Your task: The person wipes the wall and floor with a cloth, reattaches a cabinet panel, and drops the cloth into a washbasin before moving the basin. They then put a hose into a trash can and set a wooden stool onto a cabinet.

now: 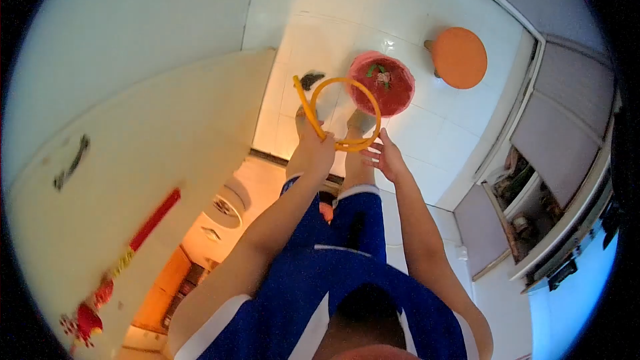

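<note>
A yellow-orange flexible hose (379, 108) is bent into a loop in front of my legs, with one free end sticking up at the left. My left hand (322, 149) is closed around the hose at the lower left of the loop. On the lower right side of the loop, my right hand (387, 159) has its thumb and fingers apart beside the hose. Whether its fingertips touch the hose I cannot tell. Beyond the loop, a red-pink basin (399, 97) stands on the floor with something green and whitish in it.
An orange round stool (460, 58) stands on the white tiled floor (327, 40). A dark object (311, 80) lies near my foot. At the left is a pale door (133, 133) with a handle and a red hanging ornament (155, 220). Cabinets (557, 127) line the right, one compartment uncovered.
</note>
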`<state>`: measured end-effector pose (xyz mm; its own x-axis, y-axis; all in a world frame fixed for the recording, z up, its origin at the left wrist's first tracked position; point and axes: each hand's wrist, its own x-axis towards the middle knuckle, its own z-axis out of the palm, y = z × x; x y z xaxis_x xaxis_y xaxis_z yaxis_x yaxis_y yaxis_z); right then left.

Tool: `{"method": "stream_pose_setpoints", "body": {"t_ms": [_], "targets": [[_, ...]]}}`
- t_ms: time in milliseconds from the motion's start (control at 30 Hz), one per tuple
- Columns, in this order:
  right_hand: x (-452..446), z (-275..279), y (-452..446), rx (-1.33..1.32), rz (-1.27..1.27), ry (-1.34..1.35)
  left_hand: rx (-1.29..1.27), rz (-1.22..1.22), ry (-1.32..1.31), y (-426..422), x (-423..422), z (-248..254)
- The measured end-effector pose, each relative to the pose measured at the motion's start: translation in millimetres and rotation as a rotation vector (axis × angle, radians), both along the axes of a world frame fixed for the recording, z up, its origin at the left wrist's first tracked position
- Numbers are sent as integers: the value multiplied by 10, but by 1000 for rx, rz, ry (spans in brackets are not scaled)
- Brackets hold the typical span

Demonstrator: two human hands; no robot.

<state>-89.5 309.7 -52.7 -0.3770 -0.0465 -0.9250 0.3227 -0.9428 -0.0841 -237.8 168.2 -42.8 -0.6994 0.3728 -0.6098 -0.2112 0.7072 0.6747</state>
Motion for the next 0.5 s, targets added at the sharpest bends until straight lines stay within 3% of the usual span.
{"method": "stream_pose_setpoints", "body": {"t_ms": [67,167,233,300,400,433,500], "targets": [[-126,244,-39,27,49,-7,47,242,-137,27,1,274],[-270,578,-178,211,154,-148,178,465,-40,-275,284,-55],[-239,581,-215,280,221,-121,52,311,-27,-301,122,356],[-292,670,-208,286,254,-76,100,370,-42,-407,211,179],[-576,927,-332,319,361,-29,-56,431,65,-565,149,409],[-664,957,-383,336,421,2,26,496,-46,-688,13,698],[-889,1161,-519,400,574,65,114,601,-31,-907,-99,995]]}}
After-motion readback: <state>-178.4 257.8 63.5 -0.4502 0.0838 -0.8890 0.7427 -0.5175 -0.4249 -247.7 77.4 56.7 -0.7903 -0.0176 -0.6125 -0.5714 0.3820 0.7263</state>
